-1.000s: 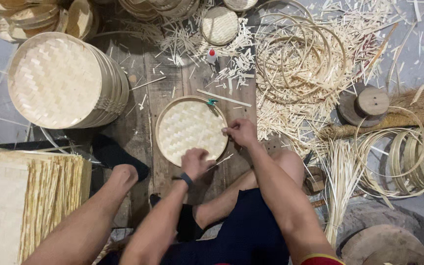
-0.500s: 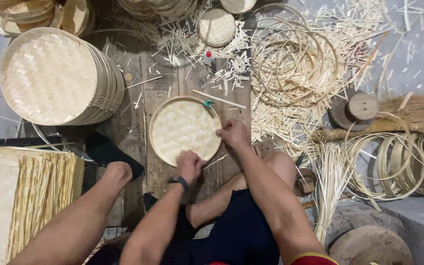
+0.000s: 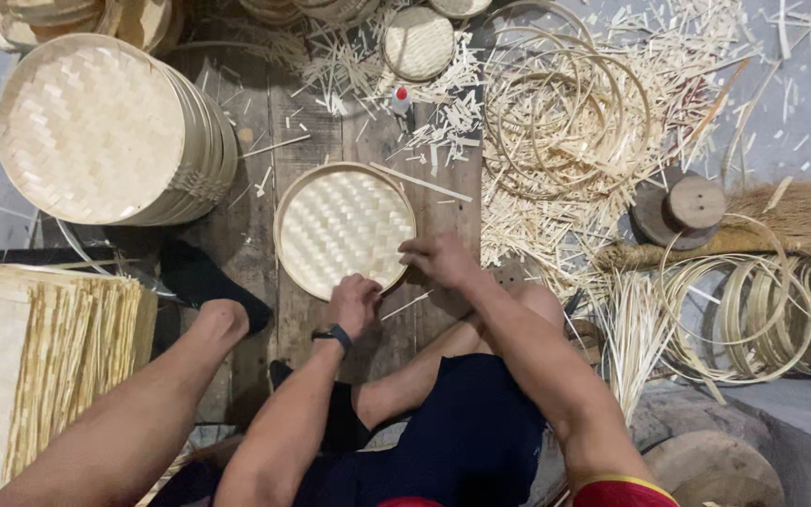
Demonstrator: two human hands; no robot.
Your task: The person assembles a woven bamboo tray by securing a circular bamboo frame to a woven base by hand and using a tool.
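Head view: left hand (image 3: 354, 302) curled on the near rim of the woven tray (image 3: 344, 228), right hand (image 3: 438, 258) pinching its right edge; tray lies flat on the plank worktop (image 3: 279, 131); best kept pinned flat, fingers working together; stacked trays (image 3: 110, 131) left, bamboo hoops (image 3: 565, 117) right.

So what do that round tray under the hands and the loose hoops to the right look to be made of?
Round tray: pale flat strips, probably bamboo, woven in a matte, unvarnished weave inside a bent rim. Loose hoops: thin bent strips of the same pale material, apparently raw.
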